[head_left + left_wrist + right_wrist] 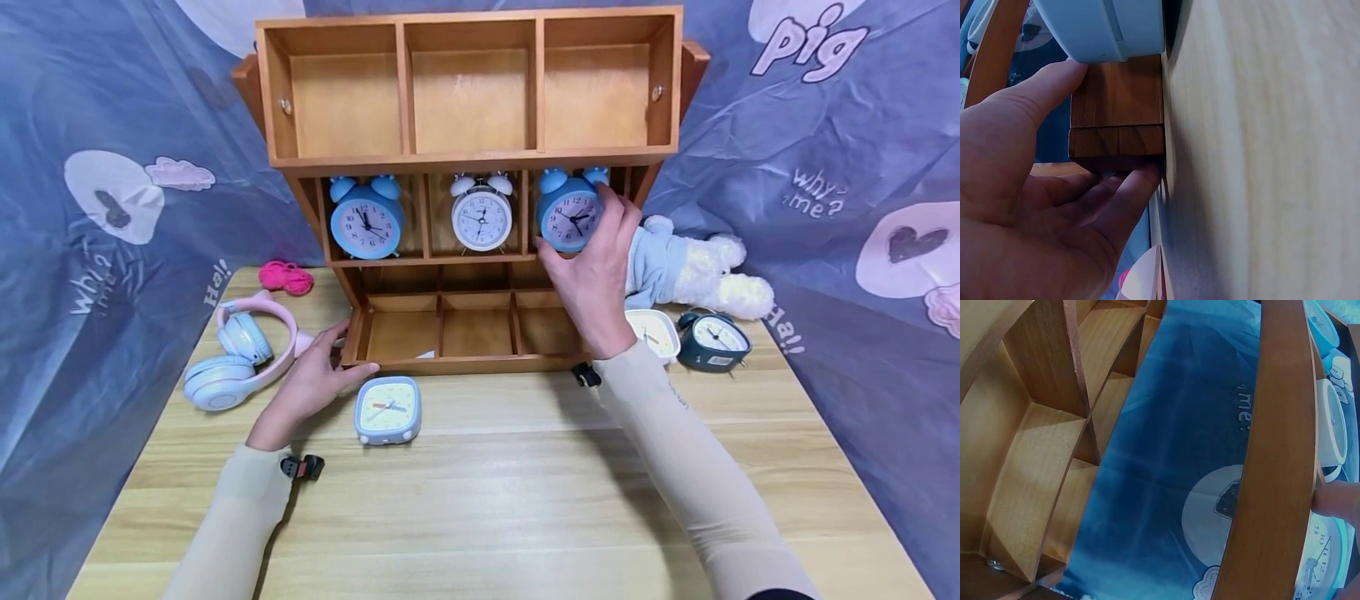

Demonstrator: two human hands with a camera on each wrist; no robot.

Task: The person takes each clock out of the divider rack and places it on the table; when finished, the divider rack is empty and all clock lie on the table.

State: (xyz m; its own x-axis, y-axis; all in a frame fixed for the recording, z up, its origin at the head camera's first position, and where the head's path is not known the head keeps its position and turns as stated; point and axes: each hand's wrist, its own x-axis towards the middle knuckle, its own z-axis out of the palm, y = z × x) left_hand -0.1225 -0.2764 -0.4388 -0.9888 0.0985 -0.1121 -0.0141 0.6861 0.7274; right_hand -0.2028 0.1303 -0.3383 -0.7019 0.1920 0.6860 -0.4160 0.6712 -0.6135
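My right hand grips a blue twin-bell alarm clock in the right compartment of the shelf's middle tier. The right wrist view catches a fingertip beside that clock's face. My left hand holds the lower left corner of the wooden shelf. Close up, the left thumb lies on one side of the wooden corner, fingers on the other. A square light-blue clock stands on the table by the left thumb. Another blue twin-bell clock and a white one fill the other middle compartments.
Pink and blue headphones and a pink yarn bundle lie left of the shelf. To the right are a white square clock, a dark green alarm clock and a white plush toy. Patterned blue cloth hangs behind.
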